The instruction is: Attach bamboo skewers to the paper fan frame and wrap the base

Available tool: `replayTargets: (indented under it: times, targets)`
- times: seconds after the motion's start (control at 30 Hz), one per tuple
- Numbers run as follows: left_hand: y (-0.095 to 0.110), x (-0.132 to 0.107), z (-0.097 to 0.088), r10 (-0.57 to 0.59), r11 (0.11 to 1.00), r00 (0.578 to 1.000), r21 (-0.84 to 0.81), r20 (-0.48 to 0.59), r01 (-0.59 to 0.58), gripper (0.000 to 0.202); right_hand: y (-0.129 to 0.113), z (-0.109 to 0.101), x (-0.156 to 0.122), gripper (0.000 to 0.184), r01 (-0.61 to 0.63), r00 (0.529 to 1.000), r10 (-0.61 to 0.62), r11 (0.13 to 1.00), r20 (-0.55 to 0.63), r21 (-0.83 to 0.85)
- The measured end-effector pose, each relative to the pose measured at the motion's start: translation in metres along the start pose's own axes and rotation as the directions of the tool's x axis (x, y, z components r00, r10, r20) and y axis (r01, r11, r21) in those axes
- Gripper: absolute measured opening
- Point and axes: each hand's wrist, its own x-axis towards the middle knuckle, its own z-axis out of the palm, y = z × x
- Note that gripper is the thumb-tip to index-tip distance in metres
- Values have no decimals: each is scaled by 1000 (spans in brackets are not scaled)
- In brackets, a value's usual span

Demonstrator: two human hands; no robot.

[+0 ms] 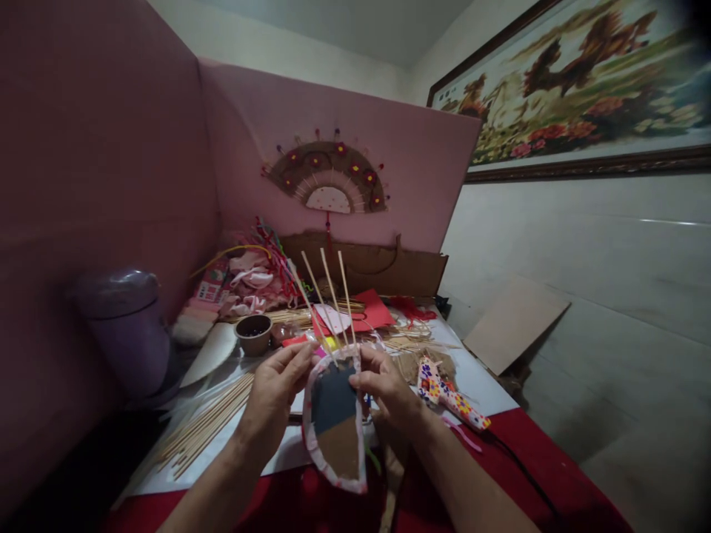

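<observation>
Between my hands is a half-round cardboard piece (336, 411) with a dark grey upper face, a brown lower part and a pale pink-white fabric rim. Several thin wooden sticks (329, 292) fan upward from its top edge. My left hand (278, 385) is closed in a pinch at the upper left edge, close to the stick bases; the exact contact is partly hidden. On the right edge, my right hand (389, 385) grips the piece, thumb on the dark face. A flower-patterned glue gun (447, 396) with a black cord lies right of my right hand.
Loose wooden sticks (208, 426) lie at left, near a small brown bowl (254, 337). Pink fabric and ribbons (252, 277) are heaped behind. Red paper (375, 309) lies mid-table. A decorated fan (333, 174) hangs on the pink board. A lidded bin (125, 333) stands left.
</observation>
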Motion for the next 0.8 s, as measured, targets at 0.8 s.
replayTargets:
  times: [0.8]
  targets:
    - [-11, 3, -5, -1, 993, 1000, 120, 24, -2, 14, 3, 12, -4, 23, 66, 998, -67, 996, -14, -59]
